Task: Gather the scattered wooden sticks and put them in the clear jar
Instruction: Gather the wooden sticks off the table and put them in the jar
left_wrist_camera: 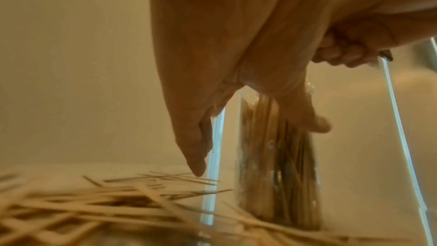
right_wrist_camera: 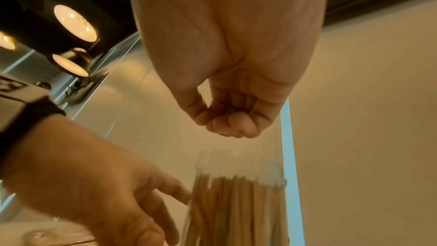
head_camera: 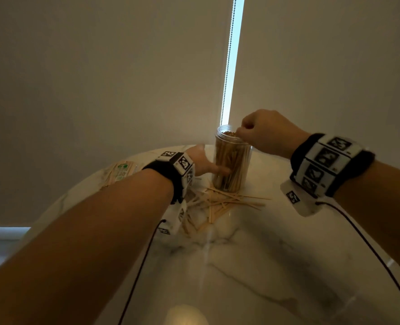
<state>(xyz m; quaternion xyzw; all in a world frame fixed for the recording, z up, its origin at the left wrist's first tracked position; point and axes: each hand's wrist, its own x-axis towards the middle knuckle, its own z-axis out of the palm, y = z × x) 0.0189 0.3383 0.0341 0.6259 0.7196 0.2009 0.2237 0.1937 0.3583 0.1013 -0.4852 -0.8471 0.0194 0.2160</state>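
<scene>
The clear jar [head_camera: 235, 160] stands upright at the far edge of the marble table [head_camera: 253, 266], packed with upright wooden sticks. My left hand [head_camera: 206, 160] holds its left side; the thumb [left_wrist_camera: 307, 119] lies across the front wall and the fingers [left_wrist_camera: 196, 147] reach down past the far side. My right hand [head_camera: 241, 131] hovers at the jar's open mouth with fingers [right_wrist_camera: 236, 124] bunched and curled; no stick shows in them. Several loose sticks [head_camera: 220, 202] lie scattered in front of the jar's base, blurred in the left wrist view.
A stack of wrapped sticks [head_camera: 119, 172] lies at the table's far left edge. A closed blind [head_camera: 100, 90] hangs right behind the table, with a bead chain [head_camera: 228, 66] beside a bright gap. Cables run from both wrist bands across the near tabletop.
</scene>
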